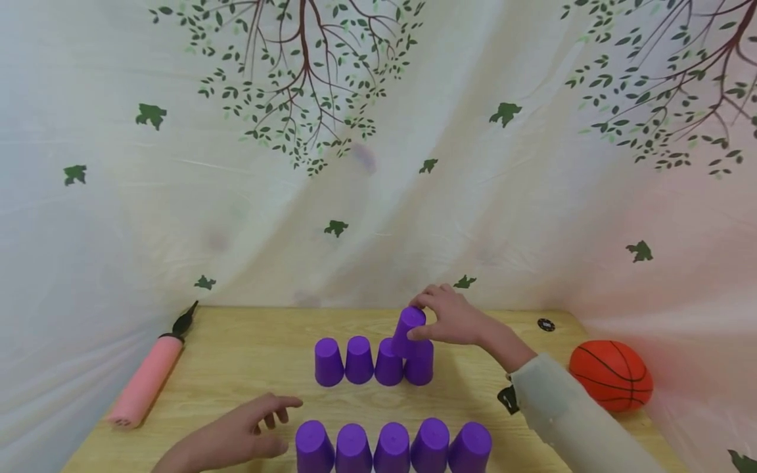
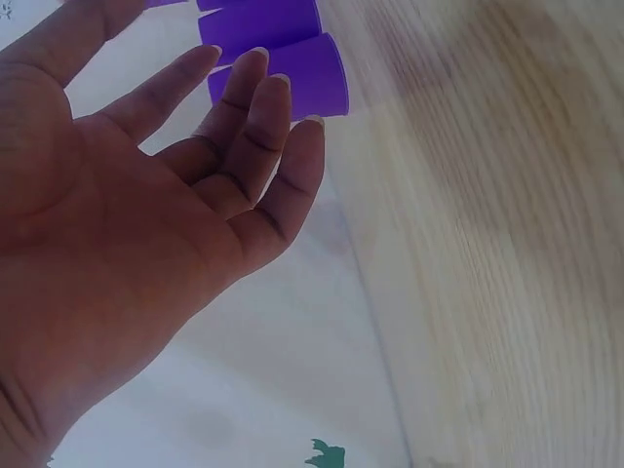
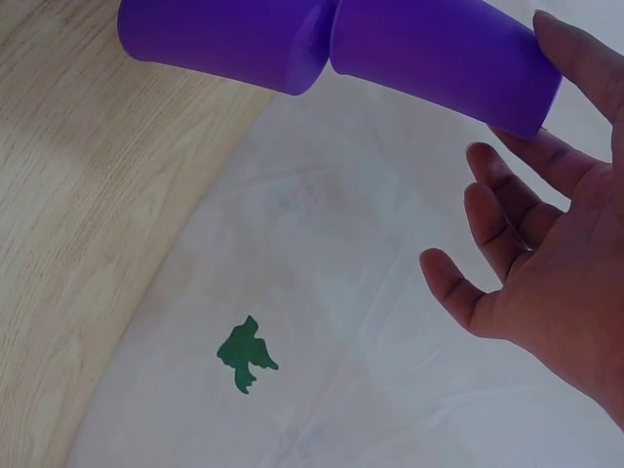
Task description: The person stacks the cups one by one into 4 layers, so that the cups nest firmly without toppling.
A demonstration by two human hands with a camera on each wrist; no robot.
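Observation:
My right hand (image 1: 452, 317) pinches an upside-down purple cup (image 1: 409, 328) between thumb and fingers near its top. That cup sits on the two right-hand cups of a back row of upside-down purple cups (image 1: 359, 360). In the right wrist view, the pinched cup (image 3: 444, 58) meets a lower cup (image 3: 224, 39) end to end. My left hand (image 1: 245, 430) hovers left of a front row of upside-down purple cups (image 1: 393, 448), holding nothing. The left wrist view shows the left hand (image 2: 146, 205) palm-on with loosely bent fingers, purple cups (image 2: 312, 78) beyond them.
A pink hand pump (image 1: 148, 381) with a black nozzle lies on the wooden table (image 1: 254, 358) at the left. On the right are an orange basketball (image 1: 611, 376), a small black disc (image 1: 546, 324) and a black item (image 1: 507, 399) by the sleeve. A leaf-printed curtain (image 1: 378, 197) hangs behind.

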